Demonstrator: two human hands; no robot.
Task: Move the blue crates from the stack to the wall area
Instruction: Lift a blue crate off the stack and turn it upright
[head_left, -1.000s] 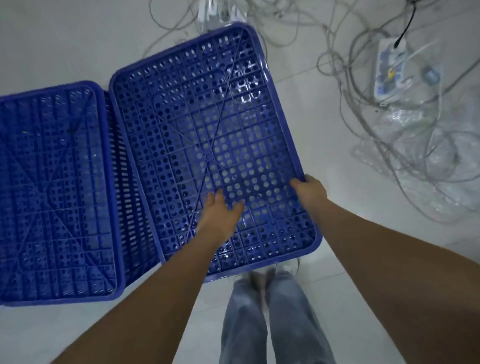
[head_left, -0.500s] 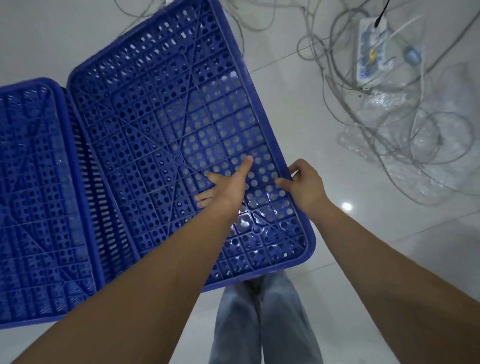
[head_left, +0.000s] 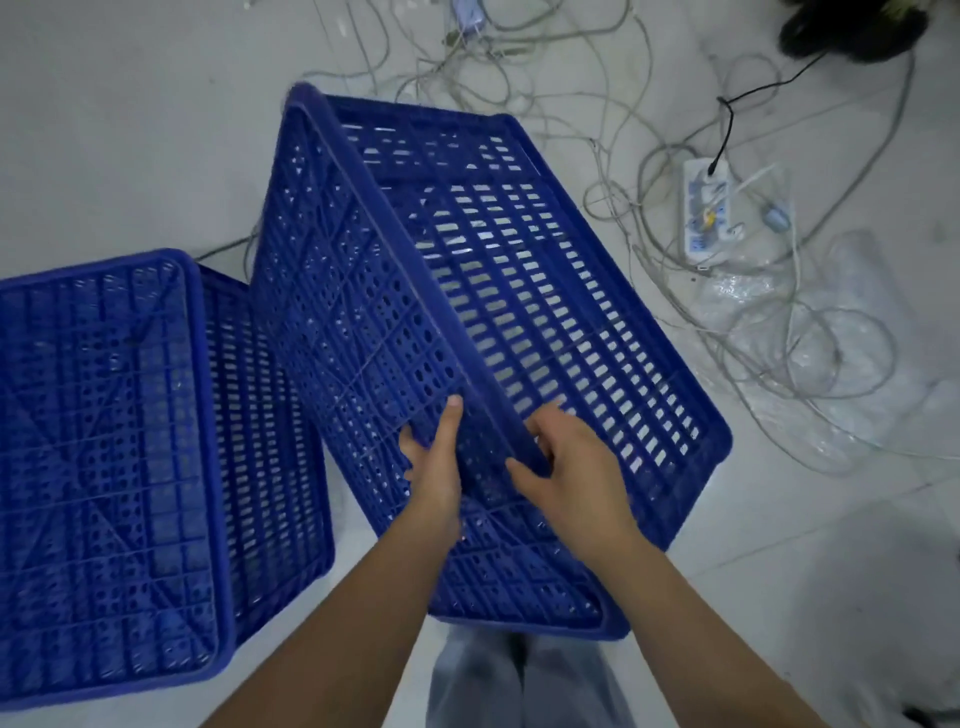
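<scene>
A: Where's the tilted blue perforated plastic crate (head_left: 519, 291) just now?

B: Tipped on edge in front of the person, its latticed base facing left and its slotted side wall facing up and right. The low corner seems to be at the pale tiled floor (head_left: 130, 130), close to the person's legs. A second blue plastic crate lying base-up (head_left: 104, 467) sits just beside it on the left.

A: And the hands?

B: Both are closed on the ridge where base meets side wall. The left hand (head_left: 434, 462) wraps it with the thumb up on the lattice; the right hand (head_left: 566, 462) clasps the same ridge from the other side.

A: How will it handle?

B: Light and stiff, I'd judge (open mesh, empty), but bulky, so it may swing. Two hands so close together give little leverage; spreading them along the thick rim would steady it.

A: Any snags?

B: The tangle of grey cables (head_left: 545, 62) and white power strip (head_left: 709, 208) lie near its right side.
</scene>
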